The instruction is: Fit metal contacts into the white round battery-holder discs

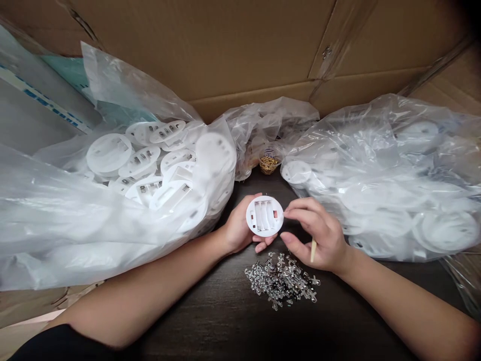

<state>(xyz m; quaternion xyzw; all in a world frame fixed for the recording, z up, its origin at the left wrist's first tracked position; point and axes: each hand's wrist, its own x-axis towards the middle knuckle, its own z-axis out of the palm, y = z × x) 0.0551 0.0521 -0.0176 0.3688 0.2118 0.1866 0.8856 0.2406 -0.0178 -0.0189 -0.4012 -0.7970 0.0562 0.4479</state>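
Note:
My left hand (240, 224) is closed around a round white plastic battery case (265, 215) from below and from the left. Its battery slots face up, and small rectangular cut-outs show on both sides of them. My right hand (319, 233) is just to the right, its index fingertip at the case's edge; whether it touches I cannot tell. A thin pale stick (313, 249) pokes out from under the curled fingers of that hand, its other end hidden. Below both hands lies a pile of small shiny metal contact pieces (280, 278) on the dark table (203, 306).
A clear plastic bag (158, 230) full of similar white cases stands open on the left. Another bag (383, 200) of white parts is on the right. Between them sits a small bunch of gold-coloured metal pieces (268, 165). Cardboard (225, 50) walls off the back.

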